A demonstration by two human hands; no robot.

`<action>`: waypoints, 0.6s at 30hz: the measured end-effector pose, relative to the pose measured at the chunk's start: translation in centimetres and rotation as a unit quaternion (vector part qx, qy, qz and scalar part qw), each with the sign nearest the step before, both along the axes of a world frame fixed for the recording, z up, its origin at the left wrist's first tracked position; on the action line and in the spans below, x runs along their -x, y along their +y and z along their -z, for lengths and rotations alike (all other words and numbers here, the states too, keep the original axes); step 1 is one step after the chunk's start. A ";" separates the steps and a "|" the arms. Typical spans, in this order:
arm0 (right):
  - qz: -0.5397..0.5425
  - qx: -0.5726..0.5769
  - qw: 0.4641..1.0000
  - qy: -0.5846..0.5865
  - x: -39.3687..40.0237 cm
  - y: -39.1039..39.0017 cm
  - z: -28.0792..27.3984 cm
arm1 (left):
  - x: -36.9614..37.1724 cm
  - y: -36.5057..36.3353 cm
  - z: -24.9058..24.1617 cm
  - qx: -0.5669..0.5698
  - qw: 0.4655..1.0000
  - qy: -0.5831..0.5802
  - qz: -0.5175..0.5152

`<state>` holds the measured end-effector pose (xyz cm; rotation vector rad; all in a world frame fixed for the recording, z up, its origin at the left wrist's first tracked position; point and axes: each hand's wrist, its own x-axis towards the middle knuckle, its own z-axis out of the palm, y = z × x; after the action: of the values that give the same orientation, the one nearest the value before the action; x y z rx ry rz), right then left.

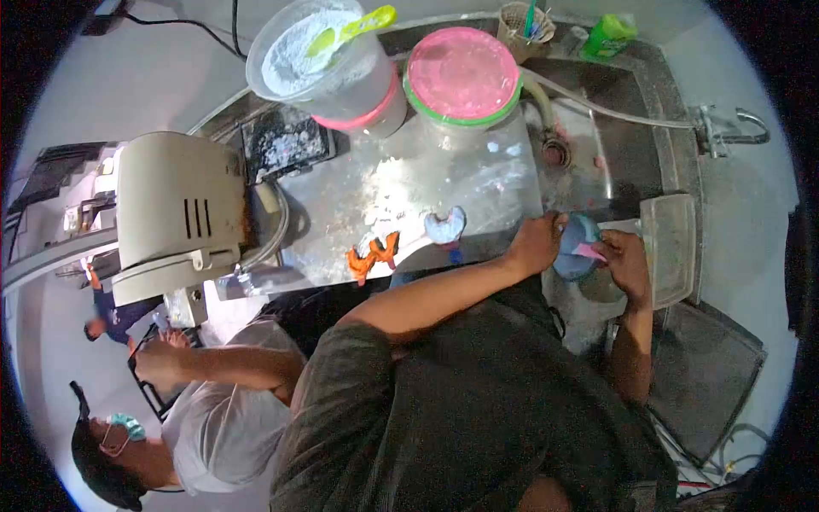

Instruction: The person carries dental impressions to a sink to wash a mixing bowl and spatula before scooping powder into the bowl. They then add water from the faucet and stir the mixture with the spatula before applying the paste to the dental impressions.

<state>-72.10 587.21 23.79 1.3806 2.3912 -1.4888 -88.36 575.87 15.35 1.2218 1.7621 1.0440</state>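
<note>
My left hand [536, 245] is closed on the near-left rim of a blue-grey mixing bowl [570, 264], which is tilted over the sink side of the counter. My right hand [625, 260] is closed at the bowl's right side, its fingers on a small pink piece [589, 250] at the bowl's opening. I cannot make out the pink piece's kind. To the left on the metal counter lies a pale blue horseshoe-shaped cast [444, 227]. Orange dental impression trays [373, 256] lie beside it near the counter's front edge.
A tub of pale powder [294, 64] with a green scoop [354, 28] and a pink-lidded tub [463, 75] stand at the back. A beige machine [179, 213] is left, a faucet [734, 128] right. A masked co-worker [230, 401] sits left. A clear container [670, 252] is nearby.
</note>
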 end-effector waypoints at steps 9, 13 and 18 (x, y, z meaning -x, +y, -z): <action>-0.014 -0.068 0.996 0.053 -1.1 -1.3 4.1 | 0.2 0.3 3.0 0.034 0.980 0.188 0.048; 0.044 0.016 0.996 0.071 -0.8 -1.6 3.9 | 0.0 -0.5 1.7 0.018 0.998 0.018 -0.057; -0.045 -0.088 0.992 0.081 0.8 -0.2 4.2 | 0.9 -1.6 0.0 -0.030 0.995 0.051 -0.075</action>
<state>-72.94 587.05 19.61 1.2035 2.7040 -1.4520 -89.23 574.27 15.37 1.2117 1.9387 1.1457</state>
